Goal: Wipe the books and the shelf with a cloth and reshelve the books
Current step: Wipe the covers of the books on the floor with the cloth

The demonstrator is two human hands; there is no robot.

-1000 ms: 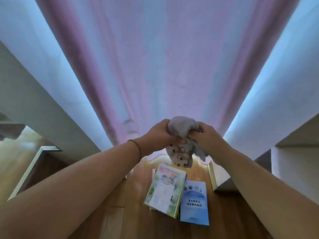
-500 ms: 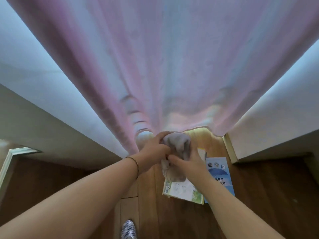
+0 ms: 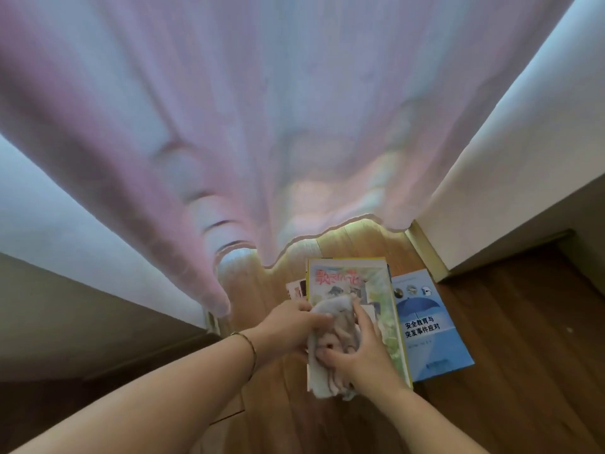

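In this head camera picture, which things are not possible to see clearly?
- Shelf: not in the head view at all.
- Illustrated book: its lower cover is hidden by the cloth, the left hand and the right hand.
- Small book under it: only a corner shows; the title is too small to read.
- Blue book: its left edge lies under the illustrated book.
- Floor behind the curtain: covered.

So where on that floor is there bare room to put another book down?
Bare wood floor lies right of the blue book, and more left of the left hand. It is crowded in the middle, where both hands bunch the cloth over the illustrated book near the curtain.
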